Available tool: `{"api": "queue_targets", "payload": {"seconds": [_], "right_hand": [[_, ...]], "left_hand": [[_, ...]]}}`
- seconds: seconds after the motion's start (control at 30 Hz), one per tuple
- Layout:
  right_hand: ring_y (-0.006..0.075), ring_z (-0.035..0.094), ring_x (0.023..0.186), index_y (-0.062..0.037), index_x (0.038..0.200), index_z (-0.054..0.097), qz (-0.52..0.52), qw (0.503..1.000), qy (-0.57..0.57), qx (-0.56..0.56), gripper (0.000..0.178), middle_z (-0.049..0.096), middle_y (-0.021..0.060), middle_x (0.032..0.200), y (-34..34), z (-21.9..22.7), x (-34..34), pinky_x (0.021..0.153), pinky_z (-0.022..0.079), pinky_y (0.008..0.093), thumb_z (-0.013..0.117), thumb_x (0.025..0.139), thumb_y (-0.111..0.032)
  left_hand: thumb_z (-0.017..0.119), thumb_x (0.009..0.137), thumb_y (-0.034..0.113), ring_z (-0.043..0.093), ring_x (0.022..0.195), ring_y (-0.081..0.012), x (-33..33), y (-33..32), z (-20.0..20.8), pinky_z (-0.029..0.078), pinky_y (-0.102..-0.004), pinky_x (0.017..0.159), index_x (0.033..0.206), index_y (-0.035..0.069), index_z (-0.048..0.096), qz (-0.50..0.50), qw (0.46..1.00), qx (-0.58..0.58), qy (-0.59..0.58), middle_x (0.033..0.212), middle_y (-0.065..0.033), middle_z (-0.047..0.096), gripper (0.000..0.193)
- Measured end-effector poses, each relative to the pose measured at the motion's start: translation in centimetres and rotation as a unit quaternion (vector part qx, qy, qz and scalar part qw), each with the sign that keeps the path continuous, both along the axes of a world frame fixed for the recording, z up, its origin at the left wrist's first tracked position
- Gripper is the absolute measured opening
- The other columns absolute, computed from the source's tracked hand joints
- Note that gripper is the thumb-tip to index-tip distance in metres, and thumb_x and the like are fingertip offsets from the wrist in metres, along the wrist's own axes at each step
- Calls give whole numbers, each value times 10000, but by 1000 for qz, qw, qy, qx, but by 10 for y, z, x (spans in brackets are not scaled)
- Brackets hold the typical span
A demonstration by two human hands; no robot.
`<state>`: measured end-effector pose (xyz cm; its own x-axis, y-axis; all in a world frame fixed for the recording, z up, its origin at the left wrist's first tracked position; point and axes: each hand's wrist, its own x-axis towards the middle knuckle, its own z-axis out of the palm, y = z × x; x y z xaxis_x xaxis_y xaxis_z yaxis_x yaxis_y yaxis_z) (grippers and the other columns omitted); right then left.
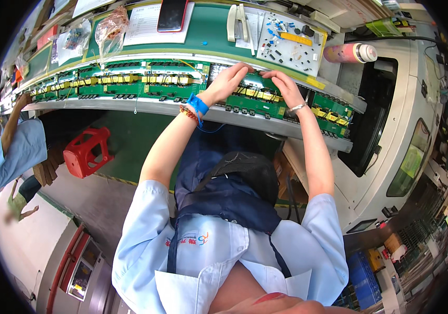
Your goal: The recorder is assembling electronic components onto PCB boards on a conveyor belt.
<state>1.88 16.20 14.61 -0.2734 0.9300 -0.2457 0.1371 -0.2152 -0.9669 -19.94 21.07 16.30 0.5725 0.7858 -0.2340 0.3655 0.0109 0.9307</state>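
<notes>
A green circuit board (258, 98) with yellow transformers and black parts lies in the rail in front of me. My left hand (227, 83) reaches over the board's left end, fingers bent and pressed together at its far edge; whatever they pinch is hidden. At the right end, my right hand (287, 90) is curled, its fingertips at the same far edge. Anything between those fingers is too small to make out. A blue wrist strap (198, 104) with a thin cord circles my left wrist, and a metal bracelet (297, 108) my right.
More circuit boards (166, 79) line the long metal rail (171, 108). Beyond are a tray of small loose parts (292, 55), a white stapler-like tool (233, 23), a phone (172, 14) and a pink bottle (350, 53). A machine (417, 104) flanks the rail's right end; a red stool (88, 152) and a co-worker (17, 149) are left.
</notes>
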Motion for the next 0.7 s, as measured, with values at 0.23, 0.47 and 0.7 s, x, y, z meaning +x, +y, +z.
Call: {"api": "queue_targets", "payload": {"seconds": [0.23, 0.47, 0.7], "right_hand": [[287, 509, 1055, -62, 1055, 539, -52, 949, -275, 147, 233, 569, 102, 1165, -30, 19, 14, 873, 375, 390, 457, 867, -173], [240, 479, 1126, -94, 1113, 520, -4, 913, -365, 185, 273, 590, 34, 1151, -29, 14, 15, 913, 326, 387, 459, 868, -198], [233, 487, 1107, -93, 1103, 526, 6, 915, -381, 134, 268, 605, 35, 1110, -25, 20, 17, 908, 322, 389, 463, 858, -181]], "left_hand": [[436, 850, 128, 493, 1068, -294, -12, -13, 12, 376, -414, 873, 1087, 30, 541, 50, 964, 237, 109, 1099, -131, 574, 277], [448, 833, 127, 487, 1079, -285, -12, -19, 5, 370, -422, 845, 1079, 22, 521, 5, 941, 292, 170, 1083, -106, 601, 278], [461, 827, 126, 484, 1071, -291, -4, -18, 12, 367, -422, 841, 1146, 8, 496, 10, 935, 306, 179, 1019, -125, 607, 342]]}}
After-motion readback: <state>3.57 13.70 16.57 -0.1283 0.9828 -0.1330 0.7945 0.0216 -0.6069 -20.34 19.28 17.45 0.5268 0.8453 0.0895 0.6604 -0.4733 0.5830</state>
